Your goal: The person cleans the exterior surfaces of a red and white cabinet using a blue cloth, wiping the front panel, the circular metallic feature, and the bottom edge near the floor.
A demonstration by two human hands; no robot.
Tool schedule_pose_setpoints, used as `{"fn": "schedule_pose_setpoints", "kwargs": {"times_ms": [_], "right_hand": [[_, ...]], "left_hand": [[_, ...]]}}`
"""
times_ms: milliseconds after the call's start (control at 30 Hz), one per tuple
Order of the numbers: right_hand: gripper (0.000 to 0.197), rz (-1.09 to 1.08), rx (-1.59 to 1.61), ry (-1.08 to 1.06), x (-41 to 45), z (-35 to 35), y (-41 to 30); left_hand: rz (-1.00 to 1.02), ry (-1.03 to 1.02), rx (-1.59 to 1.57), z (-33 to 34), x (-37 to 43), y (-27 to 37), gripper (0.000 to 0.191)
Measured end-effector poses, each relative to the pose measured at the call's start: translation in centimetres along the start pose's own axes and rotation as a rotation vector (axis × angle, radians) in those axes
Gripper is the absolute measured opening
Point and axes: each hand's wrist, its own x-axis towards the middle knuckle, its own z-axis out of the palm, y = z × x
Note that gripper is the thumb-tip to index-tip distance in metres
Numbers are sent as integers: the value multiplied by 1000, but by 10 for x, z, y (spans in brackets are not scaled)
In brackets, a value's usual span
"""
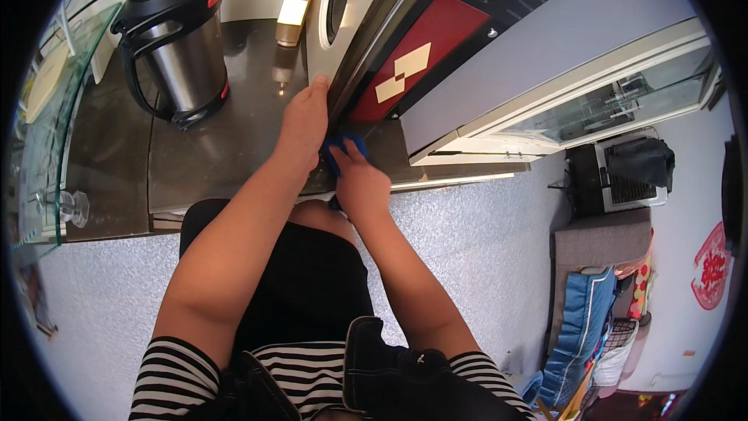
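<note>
My left hand (305, 120) rests against the lower edge of a pale panel (318, 64) with a dark round opening, the side of a boxy unit. Most of its fingers are hidden, so I cannot tell how firmly they grip. Just right of it, my right hand (362, 178) presses a blue cloth (359, 145) onto the dark glossy countertop (245, 140), close to the unit's base. The unit's front (435, 29) is black and red, with two cream paper pieces stuck on it.
A steel vacuum flask (184, 64) with a black handle stands at left, and a gold pump bottle (294, 11) behind. A glass shelf (70, 123) edges the far left. White-framed glass doors (608, 93) stand right. Beyond the speckled floor (485, 245) is a grey sofa (602, 237).
</note>
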Motion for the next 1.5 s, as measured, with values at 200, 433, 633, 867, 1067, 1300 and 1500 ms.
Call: {"fn": "schedule_pose_setpoints", "kwargs": {"times_ms": [200,433,633,867,1067,1300,1500], "right_hand": [[47,17,27,16,17,8,-4],[51,27,205,-34,-38,-16,25],[52,184,241,100,13,-13,52],[49,270,135,75,-14,-20,52],[47,270,155,166,-26,-9,70],[51,351,16,86,36,-15,61],[57,241,24,56,-14,-14,65]], "left_hand": [[5,5,-21,-5,-6,9,51],[-1,48,25,-4,0,0,49],[41,-16,49,-1,-1,5,49],[60,18,180,-3,-2,6,49],[74,82,316,3,-10,13,50],[-1,15,306,-5,3,10,53],[-7,14,273,-1,-10,20,55]]}}
